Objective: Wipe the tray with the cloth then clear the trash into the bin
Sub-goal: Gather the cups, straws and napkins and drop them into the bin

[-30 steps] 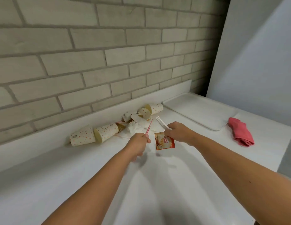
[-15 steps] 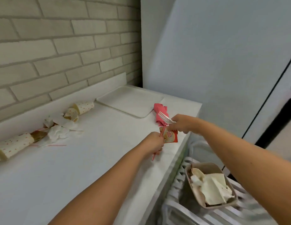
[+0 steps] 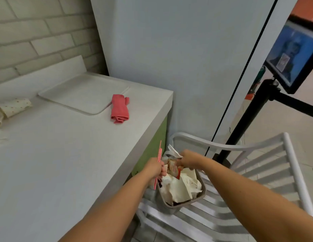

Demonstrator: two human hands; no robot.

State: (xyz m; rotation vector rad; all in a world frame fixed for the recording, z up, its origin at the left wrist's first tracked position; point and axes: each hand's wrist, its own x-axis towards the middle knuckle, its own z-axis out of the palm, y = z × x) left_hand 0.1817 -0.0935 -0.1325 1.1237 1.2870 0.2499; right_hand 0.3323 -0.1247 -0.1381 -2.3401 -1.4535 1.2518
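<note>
Straws [image 3: 159, 152], pink, in left hand [image 3: 154, 169]; fork [image 3: 173, 151], sachet [image 3: 173, 169] in right hand [image 3: 189, 160]; paper-stuffed bin [image 3: 180, 205] below

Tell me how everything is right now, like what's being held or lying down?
left hand, grips red straws
right hand, holds fork and sauce packet above the bin
bin, on the chair seat, nearly full of crumpled paper
tray, flat on the counter
cloth, bunched up beside the tray
paper cup, tipped on its side
</note>
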